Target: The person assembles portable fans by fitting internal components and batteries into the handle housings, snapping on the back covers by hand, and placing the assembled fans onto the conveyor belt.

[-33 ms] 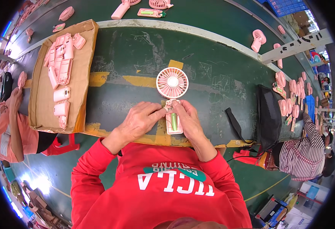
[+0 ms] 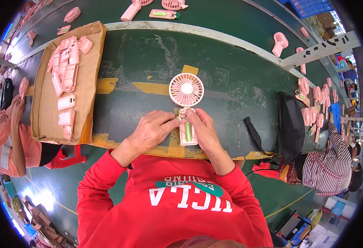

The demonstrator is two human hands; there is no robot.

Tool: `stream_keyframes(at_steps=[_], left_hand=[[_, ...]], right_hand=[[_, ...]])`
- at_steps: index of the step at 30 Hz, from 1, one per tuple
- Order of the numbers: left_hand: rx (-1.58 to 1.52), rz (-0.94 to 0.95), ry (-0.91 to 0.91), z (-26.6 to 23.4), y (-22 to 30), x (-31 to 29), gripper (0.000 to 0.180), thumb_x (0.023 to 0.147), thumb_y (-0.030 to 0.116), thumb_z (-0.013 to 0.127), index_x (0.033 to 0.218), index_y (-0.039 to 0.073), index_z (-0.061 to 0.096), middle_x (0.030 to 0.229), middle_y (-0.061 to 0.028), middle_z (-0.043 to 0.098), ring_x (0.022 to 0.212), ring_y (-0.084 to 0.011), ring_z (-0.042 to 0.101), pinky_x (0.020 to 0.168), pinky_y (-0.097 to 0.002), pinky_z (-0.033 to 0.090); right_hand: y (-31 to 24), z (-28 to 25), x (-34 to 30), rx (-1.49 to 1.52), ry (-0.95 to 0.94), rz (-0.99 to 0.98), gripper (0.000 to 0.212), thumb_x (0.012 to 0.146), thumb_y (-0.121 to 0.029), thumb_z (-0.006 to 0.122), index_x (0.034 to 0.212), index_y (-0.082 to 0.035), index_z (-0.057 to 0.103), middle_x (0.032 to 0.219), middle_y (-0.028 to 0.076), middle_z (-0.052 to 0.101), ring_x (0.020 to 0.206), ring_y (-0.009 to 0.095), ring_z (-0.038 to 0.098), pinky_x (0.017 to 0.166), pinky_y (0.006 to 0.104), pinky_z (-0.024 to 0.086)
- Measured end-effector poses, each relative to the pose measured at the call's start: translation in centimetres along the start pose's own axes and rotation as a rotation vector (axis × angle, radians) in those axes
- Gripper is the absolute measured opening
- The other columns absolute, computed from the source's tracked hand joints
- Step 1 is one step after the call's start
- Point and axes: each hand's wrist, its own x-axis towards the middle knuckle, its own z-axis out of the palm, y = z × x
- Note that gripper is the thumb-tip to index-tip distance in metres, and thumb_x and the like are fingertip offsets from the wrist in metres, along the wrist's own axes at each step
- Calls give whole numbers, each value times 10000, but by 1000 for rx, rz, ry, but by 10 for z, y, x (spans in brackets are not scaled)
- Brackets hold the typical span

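Note:
A pink handheld fan [image 2: 186, 89] lies on the green worktable right in front of me, its round grille away from me. Its handle [image 2: 188, 139] points toward me with the back off, and a green battery cell [image 2: 188, 130] shows inside. My left hand [image 2: 153, 129] has its fingertips pinched at the upper left of the handle, near the neck. From the other side my right hand [image 2: 203, 127] grips the handle's upper right edge, its thumb pressed at the neck. The small parts beneath the fingertips are hidden.
A cardboard tray [image 2: 91, 78] of pink handle covers [image 2: 70, 77] stands at my left. To the right lie a black bag [image 2: 291, 128] and its strap [image 2: 253, 136]. Beyond a pale rail [image 2: 181, 27] are more fans [image 2: 280, 43]. Co-workers sit on either side.

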Motion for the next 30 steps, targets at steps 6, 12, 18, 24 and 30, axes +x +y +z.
stream_keyframes(at_steps=[6, 12, 18, 24, 30], left_hand=[[-38, -154, 155, 17, 19, 5, 139, 699, 17, 681, 824, 21, 623, 753, -106, 602, 645, -275, 601, 573, -363, 482], [-119, -388, 259, 38, 33, 6, 106, 708, 0, 672, 794, 11, 611, 704, -119, 592, 595, -283, 589, 516, -350, 471], [35, -371, 270, 26, 44, -6, 93, 734, 24, 652, 819, 16, 614, 732, -118, 584, 633, -290, 592, 557, -359, 482], [-67, -403, 86, -21, 41, -9, 93, 762, 44, 600, 851, 32, 622, 752, -123, 571, 692, -306, 594, 590, -372, 487], [597, -653, 357, -132, -63, -22, 96, 791, 127, 572, 790, 39, 608, 767, -190, 602, 680, -359, 594, 573, -445, 470]], right_hand=[[14, -1, 3, 40, 45, -66, 235, 929, -219, 525, 1020, -2, 536, 872, 66, 622, 704, 82, 593, 590, 219, 499], [19, 5, 5, 70, 140, -117, 239, 932, -205, 518, 1038, 10, 521, 904, 92, 631, 796, 115, 603, 702, 241, 501], [15, 15, 2, 97, 37, -88, 247, 934, -194, 506, 1044, 27, 519, 953, 146, 641, 848, 178, 630, 742, 270, 514], [6, 2, -3, 154, 72, -70, 270, 932, -192, 501, 1044, 54, 519, 934, 178, 636, 846, 226, 644, 745, 311, 534], [5, 2, -3, 157, 79, -72, 236, 929, -177, 502, 1005, 46, 514, 922, 188, 633, 814, 241, 648, 740, 330, 544]])
